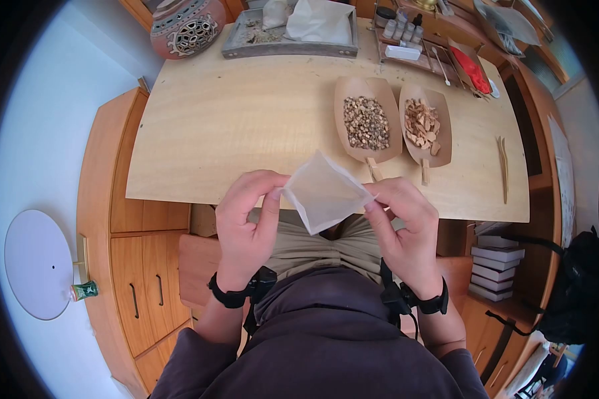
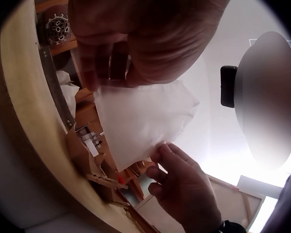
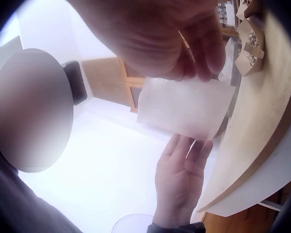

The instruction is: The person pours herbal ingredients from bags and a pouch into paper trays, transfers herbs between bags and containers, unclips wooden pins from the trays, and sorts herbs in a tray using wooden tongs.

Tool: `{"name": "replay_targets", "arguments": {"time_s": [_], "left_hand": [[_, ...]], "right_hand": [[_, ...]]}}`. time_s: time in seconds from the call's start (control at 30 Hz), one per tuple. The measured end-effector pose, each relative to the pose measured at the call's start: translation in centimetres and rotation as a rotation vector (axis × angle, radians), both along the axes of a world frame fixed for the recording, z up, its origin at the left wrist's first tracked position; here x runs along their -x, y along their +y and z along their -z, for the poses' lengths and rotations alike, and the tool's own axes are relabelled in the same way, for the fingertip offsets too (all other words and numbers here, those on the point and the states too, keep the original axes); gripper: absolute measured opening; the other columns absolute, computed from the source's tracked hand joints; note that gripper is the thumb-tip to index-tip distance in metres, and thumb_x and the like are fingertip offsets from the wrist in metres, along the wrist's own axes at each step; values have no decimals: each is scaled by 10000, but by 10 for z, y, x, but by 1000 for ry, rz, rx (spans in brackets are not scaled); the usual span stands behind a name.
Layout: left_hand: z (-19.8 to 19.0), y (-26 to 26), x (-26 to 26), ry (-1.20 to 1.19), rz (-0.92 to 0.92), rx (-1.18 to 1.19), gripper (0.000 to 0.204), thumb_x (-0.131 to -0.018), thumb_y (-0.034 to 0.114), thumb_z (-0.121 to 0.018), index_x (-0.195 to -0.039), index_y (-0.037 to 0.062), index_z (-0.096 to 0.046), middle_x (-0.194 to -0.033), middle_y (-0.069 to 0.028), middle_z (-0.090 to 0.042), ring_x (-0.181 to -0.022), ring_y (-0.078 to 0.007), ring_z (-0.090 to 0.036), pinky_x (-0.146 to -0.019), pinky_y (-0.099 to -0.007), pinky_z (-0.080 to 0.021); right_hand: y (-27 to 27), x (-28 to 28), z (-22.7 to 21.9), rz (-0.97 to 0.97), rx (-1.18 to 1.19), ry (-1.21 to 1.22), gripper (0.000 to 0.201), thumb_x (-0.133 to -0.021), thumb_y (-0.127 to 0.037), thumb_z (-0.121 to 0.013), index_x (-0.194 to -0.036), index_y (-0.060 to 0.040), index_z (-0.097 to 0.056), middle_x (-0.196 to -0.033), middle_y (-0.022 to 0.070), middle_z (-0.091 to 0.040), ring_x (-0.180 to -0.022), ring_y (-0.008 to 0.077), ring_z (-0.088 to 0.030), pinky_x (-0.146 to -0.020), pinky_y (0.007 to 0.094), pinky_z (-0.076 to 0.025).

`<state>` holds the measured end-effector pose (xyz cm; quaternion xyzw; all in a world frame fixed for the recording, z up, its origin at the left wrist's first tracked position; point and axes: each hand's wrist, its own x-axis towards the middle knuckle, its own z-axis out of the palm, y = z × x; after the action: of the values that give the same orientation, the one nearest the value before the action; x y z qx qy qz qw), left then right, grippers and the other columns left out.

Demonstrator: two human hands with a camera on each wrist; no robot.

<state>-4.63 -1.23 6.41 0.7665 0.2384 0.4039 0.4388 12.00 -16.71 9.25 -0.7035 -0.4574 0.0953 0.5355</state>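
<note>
A small white translucent bag (image 1: 326,189) is held up near the table's front edge, its mouth spread into a diamond facing the head camera. My left hand (image 1: 249,216) pinches one side of its rim between thumb and forefinger. On the opposite side my right hand (image 1: 406,216) pinches the rim the same way. In the left wrist view the bag (image 2: 140,121) hangs flat-sided between both hands. Beyond it on the table lie two brown paper trays, one with dark mottled pieces (image 1: 366,123), the other with tan chips (image 1: 422,125); each has a wooden clothespin (image 1: 425,174) at its near end.
Wooden tweezers (image 1: 503,169) lie at the table's right. Along the back stand a patterned pot (image 1: 188,28), a grey tray (image 1: 236,50) with white bags, and a rack of small bottles (image 1: 399,30). A red cloth (image 1: 469,68) sits at the back right.
</note>
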Motion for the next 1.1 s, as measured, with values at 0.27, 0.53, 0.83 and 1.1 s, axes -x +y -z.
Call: {"name": "replay_targets", "arguments": {"time_s": [0.27,0.53,0.83,1.1], "left_hand": [[5,-5,1,18,-4,-41,162,-919,-50,-637,-1049,-9,-726,-1006,-129,-703,-881,-221,-682,-801,-300,-532],[13,0,6,-95,-12,34,177,-933,-72,-614,-1058,-2,-717,-1086,-128,-697,-990,-219,-672,-866,-299,-522],[13,-7,4,-60,33,44,135,-960,-39,-610,-1038,-6,-715,-1057,-113,-702,-995,-202,-666,-883,-305,-516],[28,-4,7,-132,17,182,300,-987,-38,-565,-1285,-13,-591,-1304,-125,-596,-1188,-214,-591,-1015,-347,-481]], "right_hand": [[1,3,2,-63,-22,-84,218,-867,45,-722,-1072,-25,-750,-902,96,-677,-674,204,-650,-607,303,-525],[0,7,8,-116,-37,-95,242,-826,57,-739,-1059,-7,-752,-916,115,-708,-702,232,-678,-634,312,-548],[2,12,9,-112,-34,-114,220,-831,58,-734,-1042,-1,-756,-899,111,-720,-681,211,-680,-607,301,-545],[1,13,14,-7,-19,33,137,-888,20,-713,-1018,6,-753,-840,112,-723,-633,149,-665,-562,261,-529]]}}
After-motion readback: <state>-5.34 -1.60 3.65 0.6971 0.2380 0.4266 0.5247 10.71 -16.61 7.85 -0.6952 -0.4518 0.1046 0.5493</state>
